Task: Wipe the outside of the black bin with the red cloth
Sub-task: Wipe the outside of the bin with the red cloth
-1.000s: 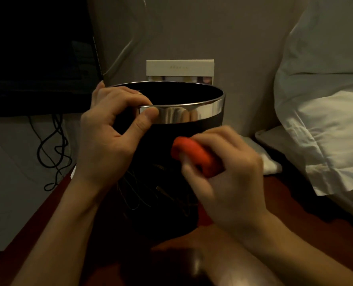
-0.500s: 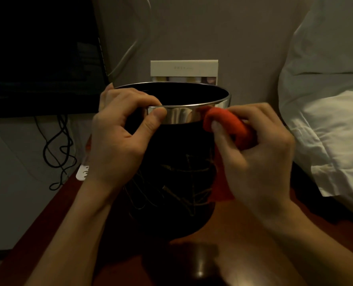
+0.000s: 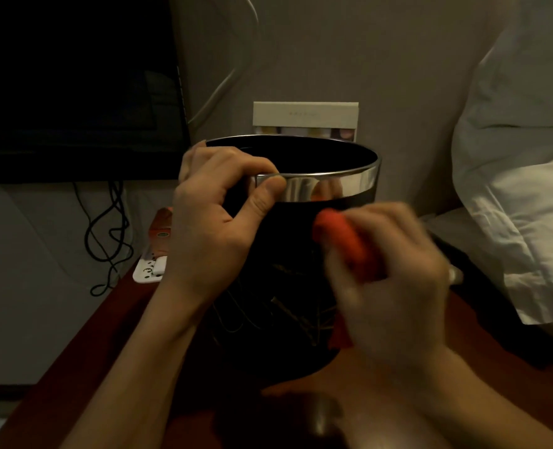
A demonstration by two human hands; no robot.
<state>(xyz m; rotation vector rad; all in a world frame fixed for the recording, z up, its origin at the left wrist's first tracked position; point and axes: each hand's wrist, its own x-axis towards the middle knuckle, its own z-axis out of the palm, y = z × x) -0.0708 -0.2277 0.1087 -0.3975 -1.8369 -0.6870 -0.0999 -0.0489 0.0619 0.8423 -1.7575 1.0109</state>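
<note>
- The left hand (image 3: 216,222) pinches the black bin's (image 3: 278,306) steel rim; if that pinch slips, the bin on the red-brown table (image 3: 84,367) could tip.
- The right hand (image 3: 388,273), blurred, presses the bunched red cloth (image 3: 343,241) against the bin's right wall; the cloth may slide loose.

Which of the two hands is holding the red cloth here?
The right hand holds the red cloth, bunched against the black bin just below its shiny rim band. The left hand holds no cloth; it grips the rim.
</note>
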